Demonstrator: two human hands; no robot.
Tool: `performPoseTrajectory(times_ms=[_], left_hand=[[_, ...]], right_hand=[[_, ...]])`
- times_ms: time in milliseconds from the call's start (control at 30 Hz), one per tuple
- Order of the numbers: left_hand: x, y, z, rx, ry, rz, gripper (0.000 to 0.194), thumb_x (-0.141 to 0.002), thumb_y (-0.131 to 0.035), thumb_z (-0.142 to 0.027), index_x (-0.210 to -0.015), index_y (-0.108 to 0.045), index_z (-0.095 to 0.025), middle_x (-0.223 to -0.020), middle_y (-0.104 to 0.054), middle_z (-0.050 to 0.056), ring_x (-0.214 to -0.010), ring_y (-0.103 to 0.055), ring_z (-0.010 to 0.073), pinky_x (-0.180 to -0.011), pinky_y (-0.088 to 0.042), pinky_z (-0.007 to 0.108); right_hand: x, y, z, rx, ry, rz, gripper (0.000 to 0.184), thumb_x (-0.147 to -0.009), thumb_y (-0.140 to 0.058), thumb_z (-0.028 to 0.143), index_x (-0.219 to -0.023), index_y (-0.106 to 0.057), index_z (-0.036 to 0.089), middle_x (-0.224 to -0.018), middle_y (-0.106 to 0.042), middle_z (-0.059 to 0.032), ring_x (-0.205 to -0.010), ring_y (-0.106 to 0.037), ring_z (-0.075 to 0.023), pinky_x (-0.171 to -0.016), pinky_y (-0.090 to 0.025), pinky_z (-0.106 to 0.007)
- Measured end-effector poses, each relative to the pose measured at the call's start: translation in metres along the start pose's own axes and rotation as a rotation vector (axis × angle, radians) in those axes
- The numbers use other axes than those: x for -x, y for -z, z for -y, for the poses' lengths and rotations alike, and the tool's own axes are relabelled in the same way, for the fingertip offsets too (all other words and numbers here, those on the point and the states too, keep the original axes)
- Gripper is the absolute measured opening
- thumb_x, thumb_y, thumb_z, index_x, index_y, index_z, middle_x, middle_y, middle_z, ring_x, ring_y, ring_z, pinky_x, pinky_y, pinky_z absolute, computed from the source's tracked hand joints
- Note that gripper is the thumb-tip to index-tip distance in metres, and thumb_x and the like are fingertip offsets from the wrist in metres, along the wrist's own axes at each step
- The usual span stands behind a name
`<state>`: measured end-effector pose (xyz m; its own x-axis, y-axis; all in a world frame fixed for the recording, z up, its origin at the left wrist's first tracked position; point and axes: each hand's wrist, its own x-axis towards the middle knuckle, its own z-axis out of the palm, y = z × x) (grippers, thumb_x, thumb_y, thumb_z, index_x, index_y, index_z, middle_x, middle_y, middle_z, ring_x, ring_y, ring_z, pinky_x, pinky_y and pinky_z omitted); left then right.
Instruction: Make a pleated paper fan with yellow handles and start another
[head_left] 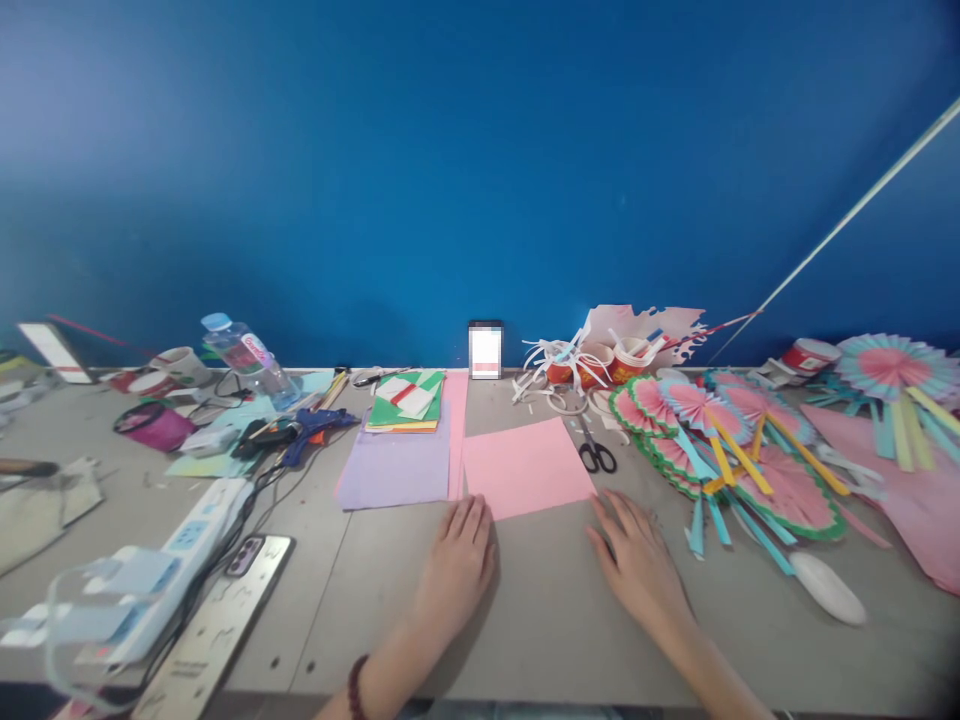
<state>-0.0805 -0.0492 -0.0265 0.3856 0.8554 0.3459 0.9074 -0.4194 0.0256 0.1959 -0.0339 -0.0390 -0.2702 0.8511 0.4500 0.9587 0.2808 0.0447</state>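
Note:
A pink sheet of paper (529, 465) lies flat on the grey table in front of me, slightly turned. My left hand (461, 550) rests palm down at its lower left corner, fingers stretched out and holding nothing. At the lower right corner my right hand (630, 540) lies on the table, fingers spread, nothing in it. Left of the sheet is a stack of lilac paper (394, 470), with green and other coloured sheets (386, 410) on top. Black-handled scissors (598, 457) lie just beyond the sheet's right edge.
Folded paper fans (795, 490) and a white oval object (829, 588) are on the right. Paper cups (630, 360) and a propped phone (485, 350) stand near the blue wall. On the left are a blue glue gun (315, 430), water bottle (247, 355), power strip (184, 570) and another phone (217, 620).

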Motion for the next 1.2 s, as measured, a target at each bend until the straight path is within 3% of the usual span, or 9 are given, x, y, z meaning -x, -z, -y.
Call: performPoseTrajectory(times_ms=[233, 400, 633, 933, 1033, 1200], left_hand=[[0.022, 0.013, -0.017, 0.022, -0.145, 0.058, 0.044, -0.09, -0.04, -0.02, -0.132, -0.051, -0.012, -0.138, -0.054, 0.011, -0.128, -0.049, 0.0219, -0.106, -0.04, 0.037], [0.038, 0.013, -0.037, 0.025, -0.199, 0.113, 0.044, -0.089, -0.046, -0.021, -0.131, -0.052, -0.012, -0.138, -0.053, 0.013, -0.128, -0.048, 0.0263, -0.104, -0.041, 0.039], [0.037, 0.021, -0.049, 0.013, -0.363, 0.09, 0.042, -0.093, -0.044, -0.036, -0.128, -0.055, -0.015, -0.133, -0.057, 0.01, -0.119, -0.051, 0.0236, -0.101, -0.04, 0.035], [0.039, 0.001, -0.068, 0.021, -0.44, -0.102, 0.034, -0.088, -0.05, -0.033, -0.111, -0.062, -0.011, -0.118, -0.065, 0.013, -0.102, -0.057, 0.0232, -0.094, -0.041, 0.037], [0.041, 0.0, -0.071, 0.027, -0.414, -0.143, 0.035, -0.088, -0.05, -0.035, -0.111, -0.062, -0.012, -0.118, -0.065, 0.012, -0.102, -0.056, 0.0227, -0.093, -0.041, 0.036], [0.044, -0.001, -0.073, 0.025, -0.411, -0.144, 0.038, -0.09, -0.046, -0.038, -0.114, -0.062, -0.011, -0.12, -0.065, 0.011, -0.105, -0.054, 0.0215, -0.093, -0.042, 0.033]], right_hand=[[-0.017, 0.002, -0.004, 0.038, -0.002, 0.032, 0.045, -0.095, -0.035, 0.036, -0.116, -0.066, 0.01, -0.127, -0.061, -0.0155, -0.12, -0.053, -0.0307, -0.096, -0.047, -0.046], [-0.037, 0.003, 0.005, -0.005, 0.014, 0.101, 0.051, -0.095, -0.037, 0.043, -0.117, -0.064, 0.006, -0.131, -0.058, -0.0173, -0.124, -0.048, -0.031, -0.1, -0.044, -0.045], [-0.061, -0.008, 0.018, -0.077, 0.014, 0.132, 0.05, -0.092, -0.042, 0.043, -0.122, -0.06, 0.008, -0.133, -0.055, -0.0174, -0.129, -0.043, -0.0321, -0.106, -0.038, -0.046], [-0.091, -0.021, 0.017, -0.42, 0.126, 0.349, 0.058, -0.087, -0.049, 0.044, -0.137, -0.047, 0.015, -0.145, -0.042, -0.0181, -0.137, -0.034, -0.0332, -0.11, -0.034, -0.052], [-0.098, -0.027, 0.015, -0.519, 0.105, 0.332, 0.056, -0.086, -0.051, 0.044, -0.135, -0.048, 0.018, -0.142, -0.045, -0.0171, -0.136, -0.036, -0.0324, -0.11, -0.033, -0.052], [-0.103, -0.034, 0.015, -0.656, 0.07, 0.215, 0.035, -0.084, -0.054, 0.034, -0.114, -0.058, 0.017, -0.126, -0.055, -0.0162, -0.125, -0.046, -0.0293, -0.108, -0.035, -0.048]])
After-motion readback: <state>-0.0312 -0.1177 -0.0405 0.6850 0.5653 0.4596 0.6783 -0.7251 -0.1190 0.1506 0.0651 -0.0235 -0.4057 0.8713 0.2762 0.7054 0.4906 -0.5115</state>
